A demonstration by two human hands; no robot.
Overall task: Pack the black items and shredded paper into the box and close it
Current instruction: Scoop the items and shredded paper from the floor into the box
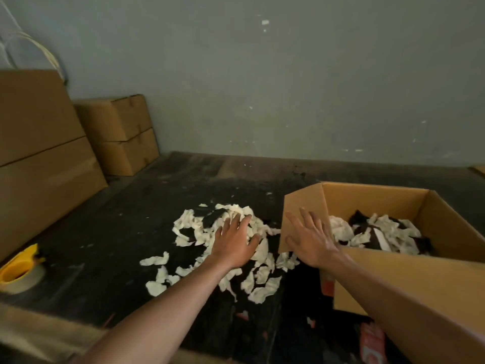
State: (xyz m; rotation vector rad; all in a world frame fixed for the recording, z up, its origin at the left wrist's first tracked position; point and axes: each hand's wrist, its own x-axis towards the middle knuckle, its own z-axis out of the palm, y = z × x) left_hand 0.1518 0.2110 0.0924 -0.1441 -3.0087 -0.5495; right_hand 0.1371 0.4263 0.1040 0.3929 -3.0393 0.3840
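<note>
Both hands are spread flat, holding nothing: left hand (236, 243) on the shredded paper (223, 256) pile on the dark worktop (105, 232), right hand (309, 240) beside the open cardboard box (393, 279), whose left flap (301, 214) stands up. Black items (362, 219) and paper are already inside. Bare worktop runs back to the wall (288, 88); tape dispenser (21, 269) and stacked cartons (118, 132) at the left edge.

Storeroom or packing area: stacked sealed cartons (115, 132) against a bare wall (262, 74), tape dispenser (21, 269) nearby.
</note>
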